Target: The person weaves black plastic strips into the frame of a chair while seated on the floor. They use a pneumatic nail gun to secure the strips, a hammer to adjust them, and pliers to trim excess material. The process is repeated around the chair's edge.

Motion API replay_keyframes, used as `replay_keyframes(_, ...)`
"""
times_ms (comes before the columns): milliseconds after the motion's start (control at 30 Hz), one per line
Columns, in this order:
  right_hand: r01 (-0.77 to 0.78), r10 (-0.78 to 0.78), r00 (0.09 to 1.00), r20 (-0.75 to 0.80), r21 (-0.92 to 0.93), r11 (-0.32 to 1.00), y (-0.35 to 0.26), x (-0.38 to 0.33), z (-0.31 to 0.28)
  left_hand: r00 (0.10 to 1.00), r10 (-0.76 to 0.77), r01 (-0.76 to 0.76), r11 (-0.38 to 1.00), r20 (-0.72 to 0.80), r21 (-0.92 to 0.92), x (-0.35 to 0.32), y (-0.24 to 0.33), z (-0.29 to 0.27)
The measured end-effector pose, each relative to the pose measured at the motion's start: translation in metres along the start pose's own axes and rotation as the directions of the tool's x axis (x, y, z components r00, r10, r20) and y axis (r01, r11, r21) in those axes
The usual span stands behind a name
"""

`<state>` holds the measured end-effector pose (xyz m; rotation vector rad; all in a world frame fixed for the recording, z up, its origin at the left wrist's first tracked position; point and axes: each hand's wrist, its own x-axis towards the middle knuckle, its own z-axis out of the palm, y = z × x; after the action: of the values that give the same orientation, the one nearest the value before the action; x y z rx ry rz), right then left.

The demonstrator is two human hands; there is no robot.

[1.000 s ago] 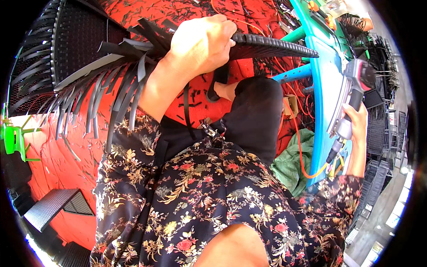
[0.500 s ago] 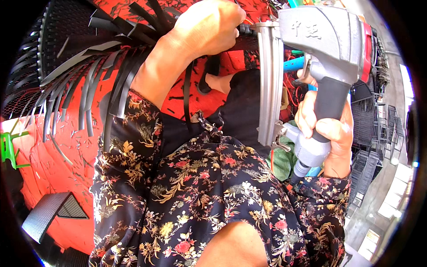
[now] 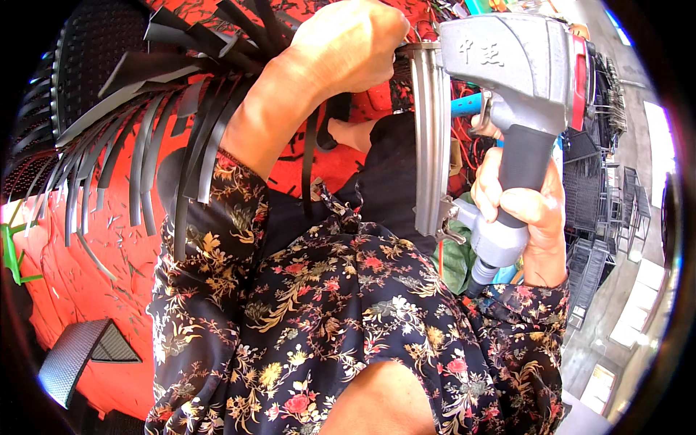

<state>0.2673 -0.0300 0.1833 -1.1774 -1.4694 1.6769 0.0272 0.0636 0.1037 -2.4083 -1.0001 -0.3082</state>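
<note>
My right hand [image 3: 533,203] is wrapped round the black grip of a grey pneumatic staple gun [image 3: 500,54], with one finger by its trigger. The gun's long metal magazine [image 3: 429,138] hangs on the side toward my body's middle. My left hand [image 3: 359,43] is closed in a fist at the top, close to the gun's nose. Its fingertips face away, so whatever they hold is hidden. Flat black plastic strips [image 3: 148,156] fan out beside and under my left forearm, from a dark woven piece [image 3: 90,65].
Red sheeting [image 3: 109,268] strewn with black scraps covers the floor. A grey woven piece [image 3: 72,359] lies at the lower left, below a green stool [image 3: 11,254]. Black frames [image 3: 591,275] stand along the right. A blue tube [image 3: 466,106] and red cords [image 3: 467,141] sit behind the gun.
The staple gun and my right hand have shifted slightly left, bringing its nose closer to my left fist. My left hand has moved a little to the right.
</note>
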Motion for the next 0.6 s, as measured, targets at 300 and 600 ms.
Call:
replay_keyframes(300, -0.086, 0.086, 0.996, 0.018, -0.047, 0.995, 0.003, -0.001, -0.003, 0.95, -0.303, 0.224, 0.837, -0.081, -0.5, 0.001, 0.002, 0.003)
replay_keyframes(600, 0.013, -0.012, 1.0, 0.02, -0.015, 1.0, -0.003, 0.004, -0.002, 0.945, -0.309, 0.31, 0.755, 0.104, -0.578, 0.006, -0.006, 0.006)
